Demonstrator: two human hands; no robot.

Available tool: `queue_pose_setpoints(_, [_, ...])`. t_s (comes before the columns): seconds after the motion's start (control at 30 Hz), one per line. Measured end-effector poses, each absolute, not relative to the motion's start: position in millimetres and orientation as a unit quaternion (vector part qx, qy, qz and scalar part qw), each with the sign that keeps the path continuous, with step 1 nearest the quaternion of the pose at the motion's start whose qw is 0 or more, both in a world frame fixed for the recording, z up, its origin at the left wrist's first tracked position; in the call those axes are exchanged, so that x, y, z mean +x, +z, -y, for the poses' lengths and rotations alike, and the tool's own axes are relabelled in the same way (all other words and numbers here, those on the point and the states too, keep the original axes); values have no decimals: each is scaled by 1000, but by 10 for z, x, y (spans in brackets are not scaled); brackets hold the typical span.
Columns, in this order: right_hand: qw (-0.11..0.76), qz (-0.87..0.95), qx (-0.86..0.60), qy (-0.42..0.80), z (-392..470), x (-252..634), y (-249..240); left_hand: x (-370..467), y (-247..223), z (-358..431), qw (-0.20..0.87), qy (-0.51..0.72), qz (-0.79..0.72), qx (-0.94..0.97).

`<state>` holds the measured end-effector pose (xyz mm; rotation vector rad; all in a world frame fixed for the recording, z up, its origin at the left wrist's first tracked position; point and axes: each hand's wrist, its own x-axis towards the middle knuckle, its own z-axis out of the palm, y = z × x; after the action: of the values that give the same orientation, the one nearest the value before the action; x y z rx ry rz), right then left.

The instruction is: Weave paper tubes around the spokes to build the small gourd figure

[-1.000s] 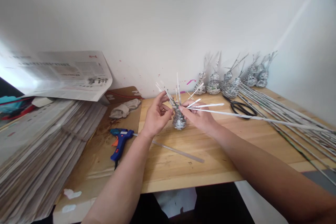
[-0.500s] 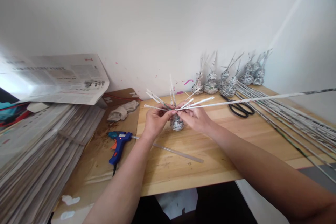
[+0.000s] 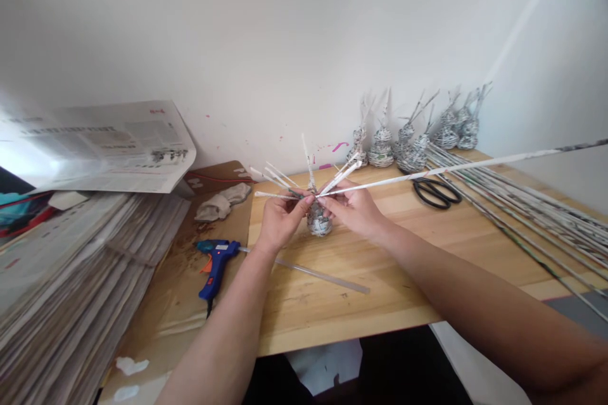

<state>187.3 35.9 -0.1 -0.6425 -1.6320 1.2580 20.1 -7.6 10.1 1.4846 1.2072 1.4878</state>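
A small woven newspaper gourd [image 3: 319,224] stands upright on the wooden table between my hands, its paper spokes fanning up and outward. My left hand [image 3: 284,214] closes on its upper part from the left, thumb and fingers at the base of the spokes. From the other side my right hand [image 3: 354,207] pinches a long rolled paper strip [image 3: 427,172] close to the weaving. That strip runs off to the right edge of the view. Both thumbs nearly meet at the top of the weave; the fingertips behind it are hidden.
Several finished-looking woven gourds [image 3: 381,149] line the wall. Black scissors [image 3: 437,193] lie near a bundle of paper rolls [image 3: 527,218]. A blue glue gun [image 3: 216,266] with a clear glue stick [image 3: 323,276] rests at left, by a glove [image 3: 222,201] and stacked newspapers [image 3: 118,253].
The long strip's far end has swung up slightly. Several spokes on the woven piece have shifted position, leaning more to the left. Both hands stay at nearly the same place.
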Motion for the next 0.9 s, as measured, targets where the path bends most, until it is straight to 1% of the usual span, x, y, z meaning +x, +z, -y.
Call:
queue_pose_setpoints(0.17, [470,653,-275,527,-378,1884,23,209,120,93,358,576,-455,577])
queue_pose_setpoints(0.23, [475,668,-287,496,-384,1888,16,211,117,93,354,578,-453,579])
queue_pose_setpoints(0.37, [497,702,-323,394,-381,1894,-1,207,100,78,348,580,-452,581])
queue_pose_setpoints(0.5, [515,698,-302,396,-388,1888,-8,199,88,68,348,578,-455,582])
queue_pose_setpoints(0.63, [506,707,-299,394,-391,1881,-16,184,58,55,341,576,-449,592])
queue_pose_setpoints(0.7, [510,714,-300,375,-385,1885,-15,177,36,45,336,575,-450,595])
queue_pose_setpoints(0.83, [551,710,-302,317,-374,1902,-5,169,8,36,332,569,-457,598])
queue_pose_setpoints(0.9, [550,723,-297,295,-375,1911,2,168,9,38,331,568,-457,600])
